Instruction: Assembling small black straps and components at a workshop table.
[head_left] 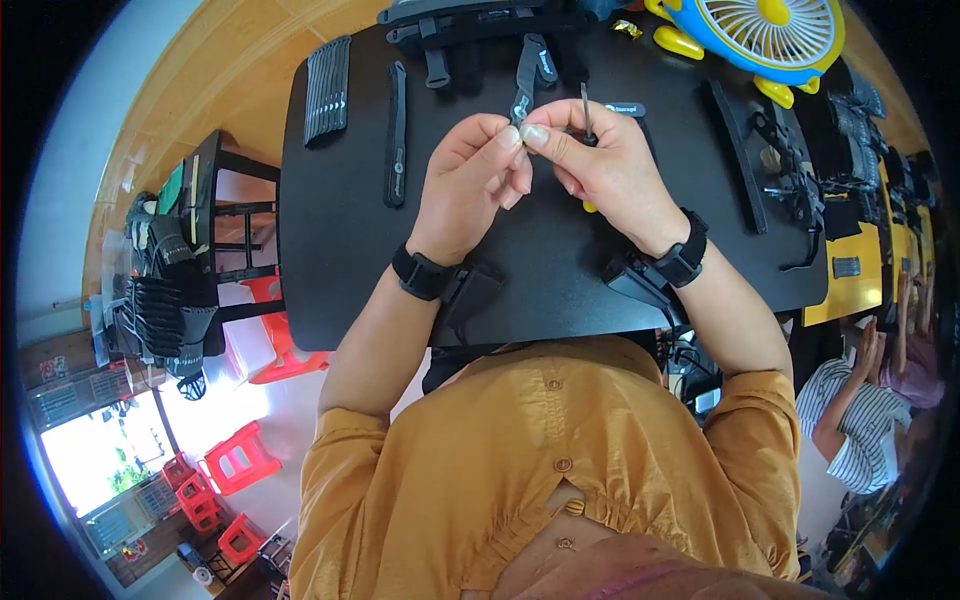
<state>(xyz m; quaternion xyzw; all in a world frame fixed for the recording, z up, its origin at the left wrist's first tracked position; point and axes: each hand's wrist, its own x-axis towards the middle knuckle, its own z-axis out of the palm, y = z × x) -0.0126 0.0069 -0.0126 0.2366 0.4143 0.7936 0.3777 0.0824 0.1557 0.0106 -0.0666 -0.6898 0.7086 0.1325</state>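
My left hand [470, 175] is closed, its thumb and finger pinching the near end of a dark grey strap [526, 82] that runs away from me over the table. Thumb to thumb with it, my right hand [610, 165] pinches at the same strap end. A slim screwdriver [585, 98] is also tucked in my right hand; its thin metal shaft points away from me, and a bit of yellow shows below the palm. The fingertips cover the pinched spot. A single grey strap [396, 140] lies left of my left hand.
On the dark table [340, 240] are a row of grey straps [327, 90] at far left, a pile of black straps [480, 30] at the back, a blue-yellow fan [765, 35] at far right, and a long black strip [735, 155]. Another person [860, 410] is at right.
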